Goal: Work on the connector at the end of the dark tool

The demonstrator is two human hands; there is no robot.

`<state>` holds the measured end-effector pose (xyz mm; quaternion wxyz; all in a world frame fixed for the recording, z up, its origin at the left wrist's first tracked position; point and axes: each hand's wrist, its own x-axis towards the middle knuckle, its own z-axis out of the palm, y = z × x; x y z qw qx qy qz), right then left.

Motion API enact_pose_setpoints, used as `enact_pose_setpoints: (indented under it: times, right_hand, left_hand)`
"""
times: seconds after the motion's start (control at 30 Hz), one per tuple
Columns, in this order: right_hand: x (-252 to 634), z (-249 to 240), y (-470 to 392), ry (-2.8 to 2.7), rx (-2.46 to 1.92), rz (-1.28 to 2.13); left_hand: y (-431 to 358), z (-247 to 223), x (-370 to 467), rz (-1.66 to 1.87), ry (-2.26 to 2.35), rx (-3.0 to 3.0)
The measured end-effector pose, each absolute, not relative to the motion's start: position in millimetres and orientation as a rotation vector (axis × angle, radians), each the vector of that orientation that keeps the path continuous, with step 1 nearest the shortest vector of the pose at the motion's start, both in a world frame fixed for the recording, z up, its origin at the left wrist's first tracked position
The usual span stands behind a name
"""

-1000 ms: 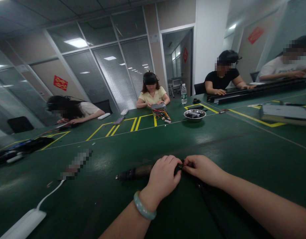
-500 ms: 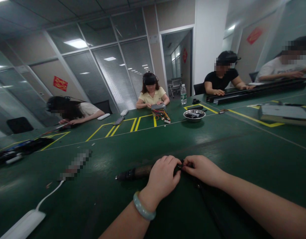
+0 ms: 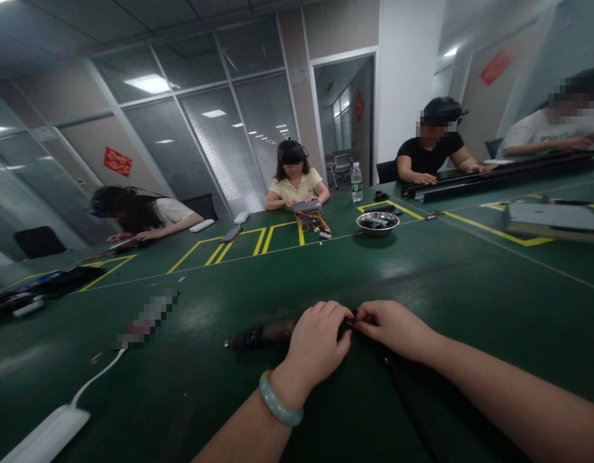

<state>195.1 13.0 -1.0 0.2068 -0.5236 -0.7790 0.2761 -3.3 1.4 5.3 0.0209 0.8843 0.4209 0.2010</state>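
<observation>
A dark cylindrical tool (image 3: pixel 270 334) with a brownish middle and a narrow tip lies on the green table, its tip pointing left. My left hand (image 3: pixel 318 337), with a pale green bangle at the wrist, is wrapped over the tool's right end and hides it. Close by on the right, my right hand (image 3: pixel 393 326) pinches something small and dark beside the left fingertips; its shape is too hidden to make out. A black cable or strap (image 3: pixel 405 392) runs from under the right hand toward the table's near edge.
A metal bowl (image 3: pixel 378 224) with dark parts stands ahead, near a water bottle (image 3: pixel 356 182). Coloured wires (image 3: pixel 316 223) lie by a person across the table. A white power bank (image 3: pixel 48 434) with a cable is at the near left. A grey case (image 3: pixel 555 220) lies right.
</observation>
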Motion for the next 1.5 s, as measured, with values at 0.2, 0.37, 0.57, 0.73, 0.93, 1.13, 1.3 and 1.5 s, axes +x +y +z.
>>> enact_pose_setpoints:
  times: [0.2, 0.37, 0.57, 0.73, 0.93, 1.13, 1.3, 1.5]
  right_hand:
    - [194.7, 0.0, 13.0, -2.155, -1.456, 0.775]
    - [194.9, -0.7, 12.9, -2.152, -1.451, 0.779]
    - [195.5, -3.2, 13.5, -2.157, -1.438, 0.778]
    - [194.7, -0.9, 12.2, -2.155, -1.439, 0.774]
    - [195.3, 0.4, 13.1, -2.169, -1.456, 0.789]
    - [195.3, -0.3, 11.7, -2.163, -1.441, 0.767]
    - [194.2, 1.9, 10.6, -2.163, -1.46, 0.799]
    - [194.2, 3.5, 10.8, -2.163, -1.463, 0.796]
  left_hand:
    - [1.7, 5.4, -2.9, 0.626, 1.318, 2.738]
    - [0.9, 7.6, -2.4, 0.622, 1.312, 2.731]
    - [0.2, 7.1, -2.7, 0.622, 1.315, 2.724]
    - [0.3, 7.0, -2.9, 0.616, 1.318, 2.723]
    - [0.5, 8.0, -2.2, 0.598, 1.331, 2.737]
    - [0.9, 6.8, -3.1, 0.625, 1.322, 2.722]
    - [0.7, 6.7, -3.9, 0.61, 1.313, 2.73]
    - [1.3, 5.9, -2.8, 0.612, 1.318, 2.734]
